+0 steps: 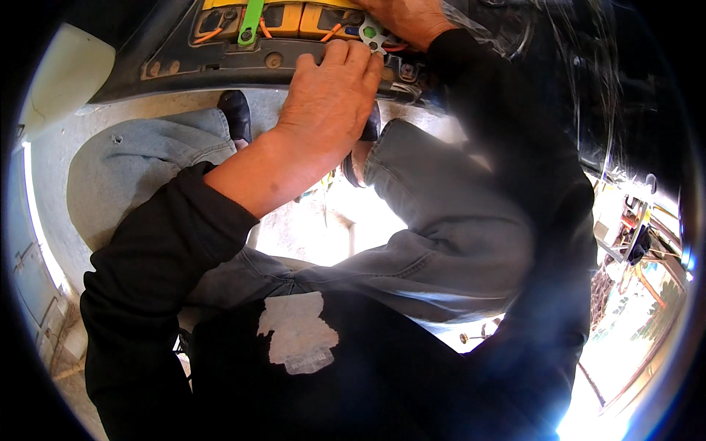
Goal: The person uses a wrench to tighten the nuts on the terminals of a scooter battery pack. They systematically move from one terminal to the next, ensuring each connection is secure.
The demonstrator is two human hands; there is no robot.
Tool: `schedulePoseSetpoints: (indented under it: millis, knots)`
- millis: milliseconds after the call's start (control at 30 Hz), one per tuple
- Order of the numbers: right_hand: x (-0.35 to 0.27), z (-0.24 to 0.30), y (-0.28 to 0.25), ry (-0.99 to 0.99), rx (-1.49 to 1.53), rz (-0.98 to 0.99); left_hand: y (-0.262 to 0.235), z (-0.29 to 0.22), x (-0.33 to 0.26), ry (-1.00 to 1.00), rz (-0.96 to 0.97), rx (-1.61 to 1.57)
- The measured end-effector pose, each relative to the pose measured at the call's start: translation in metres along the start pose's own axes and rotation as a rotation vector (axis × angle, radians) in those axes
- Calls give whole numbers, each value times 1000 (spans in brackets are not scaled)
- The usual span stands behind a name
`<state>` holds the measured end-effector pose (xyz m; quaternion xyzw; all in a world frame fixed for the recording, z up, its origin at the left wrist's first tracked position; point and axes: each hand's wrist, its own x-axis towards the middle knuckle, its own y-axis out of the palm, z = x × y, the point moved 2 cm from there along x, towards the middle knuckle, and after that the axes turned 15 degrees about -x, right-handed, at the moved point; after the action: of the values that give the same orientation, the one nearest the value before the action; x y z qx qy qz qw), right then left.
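Observation:
Near the upper edge, my left hand [327,92] reaches over a black plastic panel [209,72], palm down with its fingers bent and close together. Its fingertips meet the lower side of a flat silver metal piece [371,34] with rounded lobes and holes; green shows through the middle one. What the fingertips press underneath is hidden. My right hand [412,20] comes in from the right just beyond this piece, its fingers cut off by the upper edge. Left of both hands, a bright green bar [251,22] crosses the orange-yellow blocks [283,20] set in the panel.
Short orange wires [330,33] lie among the blocks. Clear plastic film [515,37] hangs over dark parts at the right. A pale rounded panel [66,77] stands at the left. My jeans-clad knees [448,198] are spread below the panel. Cluttered items [640,228] lie far right.

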<state>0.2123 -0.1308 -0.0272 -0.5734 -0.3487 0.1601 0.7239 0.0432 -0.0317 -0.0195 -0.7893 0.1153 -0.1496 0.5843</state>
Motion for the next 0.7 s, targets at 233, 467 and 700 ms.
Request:
schedulePoseSetpoints:
  millis: [233,467,700]
  knots:
    - [1,-3,2,51,-2,32,2,2,0,9,-6,14]
    - [3,1,2,-23,29,1,-3,1,-4,22,19,-25]
    - [12,25,16,-323,81,42,-1,4,-10,50,-53,-187]
